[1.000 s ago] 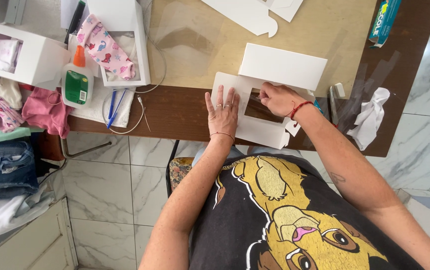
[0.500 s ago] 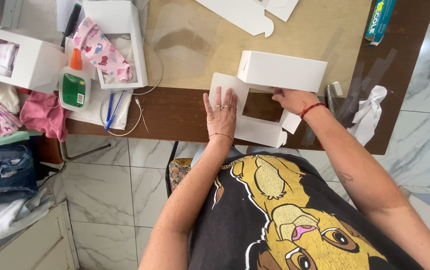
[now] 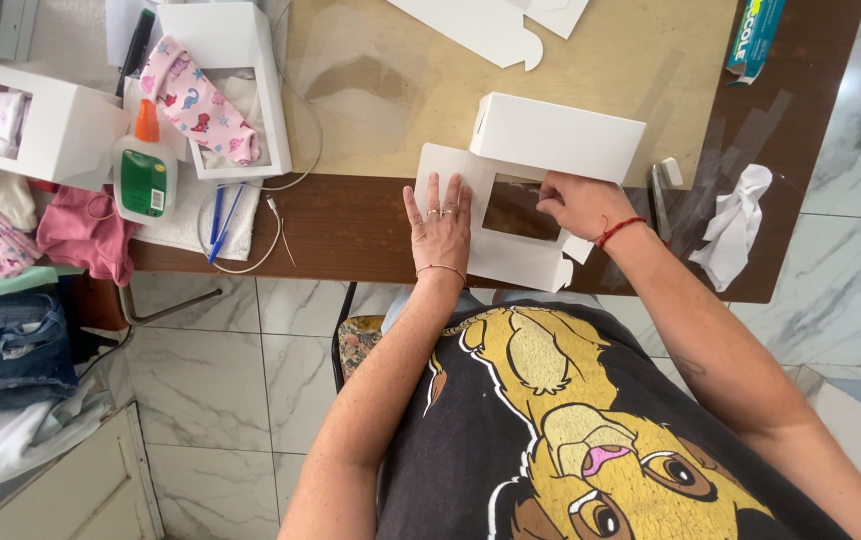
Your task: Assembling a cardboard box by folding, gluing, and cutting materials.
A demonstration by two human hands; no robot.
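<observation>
At the frame's centre, a white window box [image 3: 540,190] lies half folded on the tabletop [image 3: 350,225]. The left hand [image 3: 440,225] presses flat, fingers spread, on its left panel; the right hand [image 3: 578,203] pinches the window's right edge. One side stands up; the flaps remain unfolded.

white windowed cardboard box [image 3: 540,165], half-folded, on table edge.
</observation>
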